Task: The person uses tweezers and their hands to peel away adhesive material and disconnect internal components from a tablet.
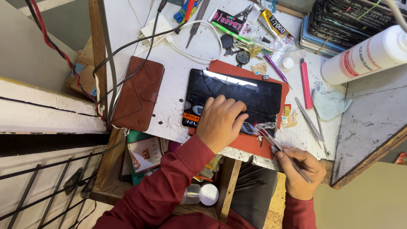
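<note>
A dark red sleeve (159, 193) fills the bottom of the view, nearest the camera, and leads up to the left hand (218, 123); that hand lies flat, fingers together, pressing on the lower middle of a black tablet (237, 95); it grips nothing, only bears down on the glass. The tablet lies screen up on a red mat (250, 144) at the near edge of a scuffed white workbench (174, 89); a shred of clear film (265, 126) curls at its lower right corner.

The right hand (301, 171) sits lower right, just off the bench edge; its thumb and fingers are pinched tight around metal tweezers (277, 146), whose tips slant up and left to the tablet's lower right corner, beside the film.

A brown leather folio case (137, 95) lies to the left of the tablet, apart from it; white and black cables (186, 46) loop across the bench behind; a second pair of tweezers (311, 123) and a pink-handled tool (305, 85) lie to the right, near a crumpled pale blue cloth (330, 104); a large white bottle (364, 57) lies on its side at the far right; tubes of glue (233, 23) and small tools crowd the far edge.
</note>
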